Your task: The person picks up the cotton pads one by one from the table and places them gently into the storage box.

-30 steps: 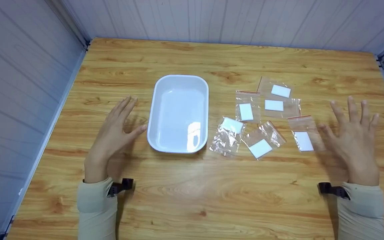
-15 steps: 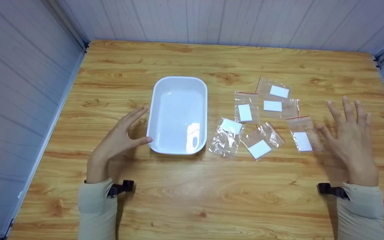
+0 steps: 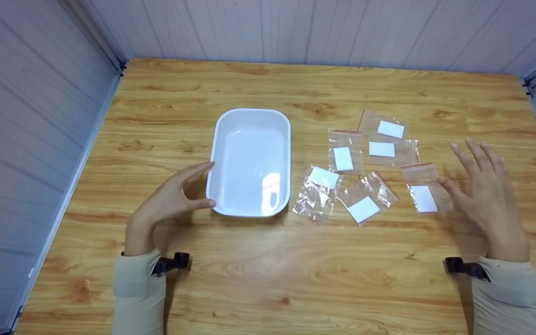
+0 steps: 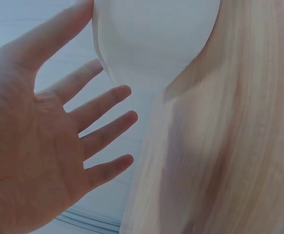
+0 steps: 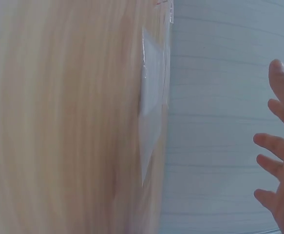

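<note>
A white rectangular tub (image 3: pixel 249 163) with rounded corners stands left of the table's middle, nothing inside it. At its left rim is my left hand (image 3: pixel 168 195), the thumb and a fingertip at the edge, apparently touching. In the left wrist view that hand (image 4: pixel 39 131) has spread, straight fingers beside the white tub (image 4: pixel 156 39). My right hand (image 3: pixel 489 200) hovers with spread fingers by the rightmost clear zip bag (image 3: pixel 424 197), its thumb over the bag's edge. It holds nothing. The right wrist view has the hand (image 5: pixel 283 146) raised above a bag (image 5: pixel 151 83).
Several more clear zip bags lie right of the tub, each with a white rectangle, including one bag (image 3: pixel 317 190) close to its rim and another bag (image 3: pixel 382 123) farther back. Pale panels (image 3: pixel 286 28) wall the back and sides of the wooden table (image 3: pixel 296 279).
My left hand has moved right, bringing thumb and fingers to the tub's left rim. The right hand has drifted slightly left, its thumb nearer the rightmost bag. Tub and bags stay put.
</note>
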The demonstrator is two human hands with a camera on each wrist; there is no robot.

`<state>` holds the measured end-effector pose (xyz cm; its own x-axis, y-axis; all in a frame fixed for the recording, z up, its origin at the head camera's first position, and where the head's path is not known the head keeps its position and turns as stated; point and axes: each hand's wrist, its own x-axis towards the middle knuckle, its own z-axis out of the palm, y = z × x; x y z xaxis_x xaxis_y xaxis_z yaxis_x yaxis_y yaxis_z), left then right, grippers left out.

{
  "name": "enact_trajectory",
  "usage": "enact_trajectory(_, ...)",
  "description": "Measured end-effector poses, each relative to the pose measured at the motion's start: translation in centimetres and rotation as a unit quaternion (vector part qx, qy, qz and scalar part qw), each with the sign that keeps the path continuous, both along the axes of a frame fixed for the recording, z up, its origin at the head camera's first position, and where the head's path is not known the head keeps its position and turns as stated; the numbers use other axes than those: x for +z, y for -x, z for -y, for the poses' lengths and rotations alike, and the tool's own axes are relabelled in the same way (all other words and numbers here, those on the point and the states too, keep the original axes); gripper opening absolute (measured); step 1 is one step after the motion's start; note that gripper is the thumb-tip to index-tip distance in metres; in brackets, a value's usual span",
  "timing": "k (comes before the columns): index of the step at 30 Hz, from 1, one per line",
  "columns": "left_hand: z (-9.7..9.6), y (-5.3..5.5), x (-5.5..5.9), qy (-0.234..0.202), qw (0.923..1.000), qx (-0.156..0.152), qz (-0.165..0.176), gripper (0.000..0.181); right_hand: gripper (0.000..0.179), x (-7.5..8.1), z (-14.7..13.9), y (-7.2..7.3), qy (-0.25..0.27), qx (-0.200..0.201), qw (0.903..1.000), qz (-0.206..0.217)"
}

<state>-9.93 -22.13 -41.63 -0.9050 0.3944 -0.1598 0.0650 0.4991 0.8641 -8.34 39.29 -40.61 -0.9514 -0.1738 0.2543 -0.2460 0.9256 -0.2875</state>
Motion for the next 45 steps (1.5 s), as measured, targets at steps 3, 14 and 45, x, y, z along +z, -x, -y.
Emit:
enact_trajectory(3, -0.3, 0.1, -0.1, -0.006, 1.0000, -0.005, 0.000, 0.087, 0.069, 0.1, 0.1, 0.1, 0.010, 0.019, 0.9994, -0.028)
enact_trajectory(14, -0.9, 0.2, 0.0, -0.003, 0.9998, -0.012, 0.018, 0.089, 0.064, 0.2, 1.9, -0.1, 0.064, 0.084, 0.9916, -0.075)
enact_trajectory(45, -0.5, 0.0, -0.2, -0.012, 0.9994, -0.010, 0.030, 0.088, 0.047, -1.5, 8.1, 2.8, 0.162, 0.167, 0.9722, 0.030)
